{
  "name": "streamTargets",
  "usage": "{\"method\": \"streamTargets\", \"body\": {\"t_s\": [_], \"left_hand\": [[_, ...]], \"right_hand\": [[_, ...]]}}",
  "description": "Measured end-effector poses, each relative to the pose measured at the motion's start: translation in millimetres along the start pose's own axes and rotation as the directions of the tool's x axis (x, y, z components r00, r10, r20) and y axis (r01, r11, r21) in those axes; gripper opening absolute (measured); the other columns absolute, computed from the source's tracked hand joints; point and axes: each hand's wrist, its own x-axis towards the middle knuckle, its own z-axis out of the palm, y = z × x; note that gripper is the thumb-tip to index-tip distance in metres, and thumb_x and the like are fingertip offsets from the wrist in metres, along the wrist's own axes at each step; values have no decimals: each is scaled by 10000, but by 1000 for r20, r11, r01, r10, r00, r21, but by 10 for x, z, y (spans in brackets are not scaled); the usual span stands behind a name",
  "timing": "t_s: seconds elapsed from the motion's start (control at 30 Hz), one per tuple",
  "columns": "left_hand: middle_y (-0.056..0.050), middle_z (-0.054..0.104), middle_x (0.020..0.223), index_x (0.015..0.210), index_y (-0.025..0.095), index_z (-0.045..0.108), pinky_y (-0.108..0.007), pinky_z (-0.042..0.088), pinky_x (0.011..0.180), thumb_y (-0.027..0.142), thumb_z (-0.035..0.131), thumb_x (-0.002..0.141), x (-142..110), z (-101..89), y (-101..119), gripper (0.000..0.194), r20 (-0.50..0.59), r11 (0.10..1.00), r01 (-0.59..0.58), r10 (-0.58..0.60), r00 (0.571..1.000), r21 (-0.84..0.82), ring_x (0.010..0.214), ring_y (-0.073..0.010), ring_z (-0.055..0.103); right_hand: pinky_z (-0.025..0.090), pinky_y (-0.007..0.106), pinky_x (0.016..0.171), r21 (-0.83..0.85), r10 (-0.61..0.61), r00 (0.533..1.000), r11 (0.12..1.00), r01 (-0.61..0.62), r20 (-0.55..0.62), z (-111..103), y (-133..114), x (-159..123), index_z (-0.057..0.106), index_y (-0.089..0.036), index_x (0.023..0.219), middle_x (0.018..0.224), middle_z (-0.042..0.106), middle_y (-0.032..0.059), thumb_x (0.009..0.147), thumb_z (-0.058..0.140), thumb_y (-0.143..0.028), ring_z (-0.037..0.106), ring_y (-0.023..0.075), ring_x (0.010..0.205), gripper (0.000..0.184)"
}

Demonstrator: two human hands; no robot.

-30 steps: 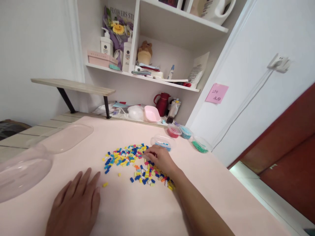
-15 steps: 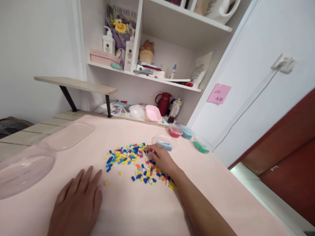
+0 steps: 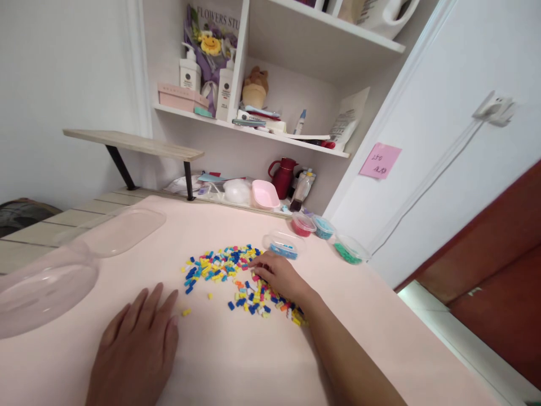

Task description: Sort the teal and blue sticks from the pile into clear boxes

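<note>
Multicoloured plastic bricks (image 3: 230, 260) are spread mid-way on the tabletop (image 3: 363, 338), prob. loose so single pcs can be got at. R hand (image 3: 276, 273) is held low over the pile, fingers curled narrow; whether a brick is pinched can't be told. L hand (image 3: 137, 344) is laid flat, fingers slightly apart, nr stray yellow pcs (image 3: 186, 312), maybe for support. Blue tub (image 3: 284, 249) is set just beyond R hand, apparently for quick reach; red tub (image 3: 302, 225), lt-blue tub (image 3: 324, 228) & green tub (image 3: 349, 252) are parked farther off.
</note>
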Motion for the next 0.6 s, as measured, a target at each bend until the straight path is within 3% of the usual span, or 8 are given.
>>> {"method": "streamTargets", "body": {"t_s": [0.6], "left_hand": [[-137,621,1372,1256,159,667,-520,372,1077,357,312,881,-4,-29,6,553,32,999,23,-22,999,-28,1302,-328,529]], "right_hand": [[466,308,856,-4,7,1000,1000,-7,27,-19,-9,-14,721,-247,1056,998,659,44,913,588,-200,618,186,918,201]]}}
